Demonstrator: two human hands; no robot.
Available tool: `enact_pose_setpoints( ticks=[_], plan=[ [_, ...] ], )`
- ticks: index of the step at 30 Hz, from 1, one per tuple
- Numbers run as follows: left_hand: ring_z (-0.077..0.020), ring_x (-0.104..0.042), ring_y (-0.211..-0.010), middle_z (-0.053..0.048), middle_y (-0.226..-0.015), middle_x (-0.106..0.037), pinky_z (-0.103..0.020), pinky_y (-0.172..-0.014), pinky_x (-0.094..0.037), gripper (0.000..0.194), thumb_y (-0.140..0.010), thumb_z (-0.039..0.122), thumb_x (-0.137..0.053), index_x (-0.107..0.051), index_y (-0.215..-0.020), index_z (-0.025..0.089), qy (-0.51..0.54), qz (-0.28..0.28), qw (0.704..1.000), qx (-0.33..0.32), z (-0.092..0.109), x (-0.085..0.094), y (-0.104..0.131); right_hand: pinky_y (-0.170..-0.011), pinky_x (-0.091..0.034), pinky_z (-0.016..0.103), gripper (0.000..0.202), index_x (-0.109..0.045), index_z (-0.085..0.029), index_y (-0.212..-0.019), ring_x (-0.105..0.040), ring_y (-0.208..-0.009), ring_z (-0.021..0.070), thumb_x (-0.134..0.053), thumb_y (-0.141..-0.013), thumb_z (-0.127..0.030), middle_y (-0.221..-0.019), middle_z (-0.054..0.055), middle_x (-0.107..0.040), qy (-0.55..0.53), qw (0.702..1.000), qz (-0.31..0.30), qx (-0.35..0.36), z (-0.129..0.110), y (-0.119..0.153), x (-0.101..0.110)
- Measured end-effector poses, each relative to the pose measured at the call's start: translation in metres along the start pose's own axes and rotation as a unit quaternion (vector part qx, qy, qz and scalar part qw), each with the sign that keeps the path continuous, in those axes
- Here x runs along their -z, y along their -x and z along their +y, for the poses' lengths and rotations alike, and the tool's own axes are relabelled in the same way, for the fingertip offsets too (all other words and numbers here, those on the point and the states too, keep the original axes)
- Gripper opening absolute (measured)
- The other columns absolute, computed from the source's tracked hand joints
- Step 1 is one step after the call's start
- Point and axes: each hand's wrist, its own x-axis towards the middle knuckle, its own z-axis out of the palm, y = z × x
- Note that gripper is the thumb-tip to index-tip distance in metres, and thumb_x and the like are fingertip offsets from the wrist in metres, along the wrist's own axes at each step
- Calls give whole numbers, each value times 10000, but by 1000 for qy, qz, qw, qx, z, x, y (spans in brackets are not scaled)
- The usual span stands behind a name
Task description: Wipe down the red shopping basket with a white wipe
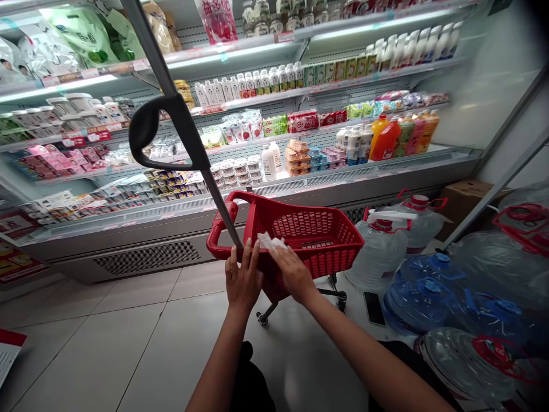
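A red shopping cart (330, 260) with a mesh basket stands in front of me on small wheels. My left hand (243, 274) rests against the cart's near side by the handle, fingers apart and holding nothing. Beside it, my right hand (294, 269) presses a crumpled white cloth or tissue (270, 241) onto the basket's near rim. From the cart's handle end a long dark pole (189, 134) with a black looped grip rises toward the upper left.
Behind the cart runs a refrigerated shelf (141, 223) stocked with bottles, tubs and packets. Large water jugs (422, 300) crowd the right side. A phone (374, 308) lies on the floor beside them, and a cardboard box (469, 197) sits behind.
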Motion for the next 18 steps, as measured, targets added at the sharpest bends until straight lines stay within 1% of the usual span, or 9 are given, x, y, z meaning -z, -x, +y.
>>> enact_pose_setpoints(
  ticks=[3,6,8,10,11,13,15,16,18],
  plan=[
    [-395,-224,-1593,37,-1707,-335,-580,-1248,-229,795,-905,135,-556,-357,-1634,380,-4,-9,1000,0,0,0,0,-1291,-311,476,856,-211,-235,-1686,-327,-1570,191,-281,-886,60,-1675,61,-406,54,998,-13,-35,60,40,28],
    [-400,-212,-1597,17,-1696,-363,-600,-1248,-218,776,-890,137,-579,-415,-1613,365,6,-2,1000,9,4,-4,0,-1281,-327,495,845,-217,-256,-1686,-363,-1554,204,-291,-899,41,-1652,60,-446,106,992,-11,-70,118,76,56],
    [-403,-205,-1599,11,-1691,-377,-604,-1251,-220,754,-883,139,-586,-455,-1594,351,13,2,1000,13,7,-6,-1,-1275,-334,506,816,-243,-260,-1682,-418,-1524,212,-301,-916,18,-1617,64,-498,131,987,-2,-97,146,91,70],
    [-401,-179,-1607,14,-1693,-374,-603,-1257,-226,726,-883,136,-578,-490,-1575,336,19,1,1000,18,10,-7,-1,-1267,-342,517,789,-255,-251,-1680,-451,-1502,224,-311,-932,-3,-1595,73,-525,148,981,15,-123,156,95,75],
    [-400,-159,-1612,15,-1695,-370,-602,-1261,-227,718,-882,133,-573,-502,-1569,327,20,1,1000,20,12,-7,-2,-1265,-343,521,786,-249,-247,-1681,-453,-1500,229,-316,-934,-10,-1594,75,-527,153,979,23,-132,154,93,74],
    [-400,-119,-1620,13,-1697,-367,-605,-1269,-226,721,-870,123,-576,-514,-1562,313,20,4,1000,21,14,-7,-3,-1270,-330,520,804,-216,-248,-1688,-441,-1506,227,-318,-928,-7,-1600,63,-520,152,979,27,-136,133,80,64],
    [-407,-93,-1623,3,-1697,-369,-612,-1276,-225,732,-852,119,-592,-521,-1559,296,18,7,1000,19,16,-6,-4,-1284,-306,507,833,-182,-249,-1693,-413,-1523,216,-306,-912,10,-1614,43,-503,132,985,10,-114,97,60,47],
    [-409,-82,-1624,-3,-1699,-366,-616,-1280,-223,737,-845,119,-599,-521,-1559,288,16,7,1000,18,16,-6,-4,-1290,-302,486,838,-161,-230,-1696,-393,-1535,209,-300,-908,15,-1640,47,-466,111,989,-8,-93,76,49,36],
    [-409,-62,-1626,-10,-1706,-351,-626,-1285,-219,749,-835,119,-606,-516,-1562,278,14,5,1000,15,14,-6,-4,-1296,-300,471,827,-145,-195,-1697,-375,-1545,212,-311,-911,3,-1655,68,-442,69,996,-16,-55,41,28,19]
  ],
)
